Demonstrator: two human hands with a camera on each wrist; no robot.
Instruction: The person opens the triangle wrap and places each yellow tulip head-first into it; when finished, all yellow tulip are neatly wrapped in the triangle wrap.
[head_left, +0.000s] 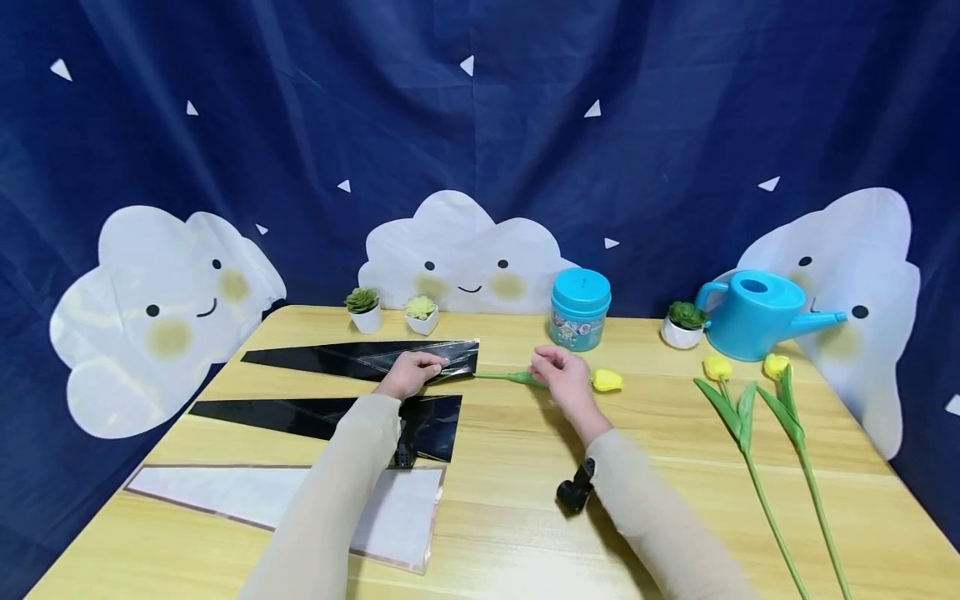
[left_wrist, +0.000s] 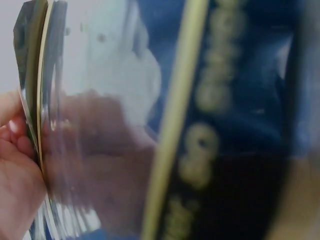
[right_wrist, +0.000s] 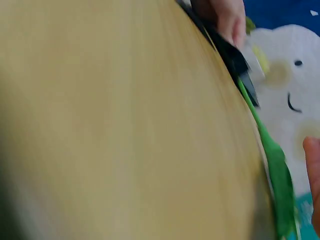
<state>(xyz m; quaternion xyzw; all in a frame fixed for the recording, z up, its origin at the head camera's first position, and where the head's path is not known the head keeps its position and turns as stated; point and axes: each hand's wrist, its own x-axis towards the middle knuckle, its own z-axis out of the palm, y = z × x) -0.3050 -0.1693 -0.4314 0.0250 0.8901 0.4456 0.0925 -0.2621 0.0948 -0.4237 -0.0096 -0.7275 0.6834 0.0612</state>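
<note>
My left hand (head_left: 408,372) pinches the wide end of the farthest black flower sleeve (head_left: 337,360), a tapered wrapper with a glossy see-through face. In the left wrist view, the sleeve's clear film (left_wrist: 115,125) with a gold stripe fills most of the picture, and the fingers grip its edge. A yellow tulip (head_left: 606,381) lies to the right, its green stem (head_left: 495,375) reaching the sleeve's wide end. Over the tulip's leaves my right hand (head_left: 562,377) hovers with loosely bent fingers. The right wrist view shows a finger (right_wrist: 312,170) apart from the green leaf (right_wrist: 280,180).
Nearer lie a second black sleeve (head_left: 285,414) and a white sleeve (head_left: 397,517). Two more tulips (head_left: 750,442) lie at right. Along the back stand small potted plants (head_left: 366,312), a blue canister (head_left: 581,308) and a blue watering can (head_left: 757,317).
</note>
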